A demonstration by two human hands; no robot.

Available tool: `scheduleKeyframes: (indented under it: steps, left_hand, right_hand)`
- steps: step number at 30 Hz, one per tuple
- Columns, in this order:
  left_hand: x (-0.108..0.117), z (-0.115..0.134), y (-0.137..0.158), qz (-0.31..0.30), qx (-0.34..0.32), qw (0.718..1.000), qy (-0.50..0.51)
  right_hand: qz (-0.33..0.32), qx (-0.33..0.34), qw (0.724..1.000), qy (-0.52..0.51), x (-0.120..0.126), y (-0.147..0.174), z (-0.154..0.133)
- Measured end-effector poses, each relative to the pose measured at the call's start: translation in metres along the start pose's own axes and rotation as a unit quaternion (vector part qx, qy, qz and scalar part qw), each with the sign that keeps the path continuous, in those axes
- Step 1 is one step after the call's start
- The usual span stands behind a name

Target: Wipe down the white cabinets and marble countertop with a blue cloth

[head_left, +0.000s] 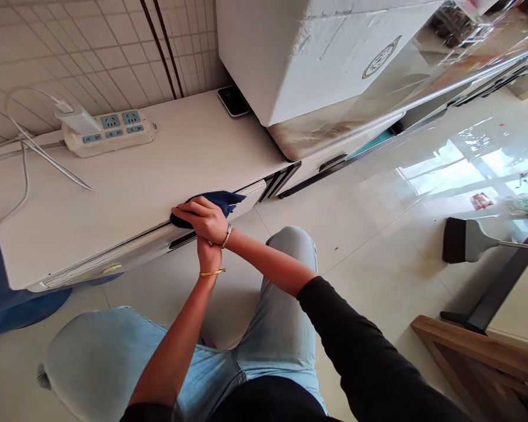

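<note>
A dark blue cloth [222,200] is bunched at the front edge of a low white cabinet [158,170], and one ragged end points to the right along the edge. My right hand [207,220], with a silver bracelet at the wrist, is closed over the cloth and presses it against the edge. Just below it is my left hand [209,253], with a gold bracelet. It crosses under the right hand, which hides its fingers, so I cannot see whether it also grips the cloth.
A white power strip [114,135] with a plugged-in charger and white cables lies on the cabinet's left part. A phone [233,101] lies by a large white foam box [281,64]. To the right are a broom [462,240] on the tiled floor and a wooden frame [466,346].
</note>
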State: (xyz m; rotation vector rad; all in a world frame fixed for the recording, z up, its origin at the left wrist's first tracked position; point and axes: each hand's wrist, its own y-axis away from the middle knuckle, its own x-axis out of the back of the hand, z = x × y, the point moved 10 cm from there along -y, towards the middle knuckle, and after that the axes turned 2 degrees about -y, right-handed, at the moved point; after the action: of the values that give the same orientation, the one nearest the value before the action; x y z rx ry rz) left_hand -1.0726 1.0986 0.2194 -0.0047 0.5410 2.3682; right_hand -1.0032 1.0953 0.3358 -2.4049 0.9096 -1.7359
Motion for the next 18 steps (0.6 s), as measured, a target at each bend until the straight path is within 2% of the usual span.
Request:
scheduleKeyframes:
  steps: [2,5,8,10,12,14,16,18]
  left_hand:
    - [0.004,0.001,0.003,0.021,-0.036,0.999,-0.008]
    - [0.018,0.005,0.014,0.018,-0.05,0.997,-0.052]
    - [0.041,0.037,0.029,0.105,-0.122,0.977,-0.139]
    - [0.04,0.065,0.036,0.157,-0.187,0.957,-0.155]
    - [0.013,0.082,0.03,0.129,-0.23,0.953,-0.149]
    - [-0.035,0.094,0.018,0.051,-0.276,0.944,-0.174]
    - [-0.08,0.105,0.01,-0.003,-0.347,0.91,-0.227]
    - [-0.107,0.113,0.005,-0.013,-0.413,0.864,-0.288]
  right_hand:
    - [-0.016,-0.004,1.0,-0.009,-0.003,-0.006,-0.008]
    - [-0.019,0.017,0.999,-0.03,0.006,-0.005,0.0]
    - [0.031,0.04,0.998,-0.031,0.027,0.009,0.033]
    - [0.095,0.026,0.995,-0.018,0.05,0.026,0.071]
    - [0.154,-0.021,0.988,-0.001,0.076,0.047,0.117]
    - [0.201,-0.073,0.977,0.015,0.1,0.067,0.159]
    - [0.241,-0.109,0.964,0.035,0.121,0.083,0.186]
    - [0.263,-0.128,0.955,0.049,0.131,0.09,0.199]
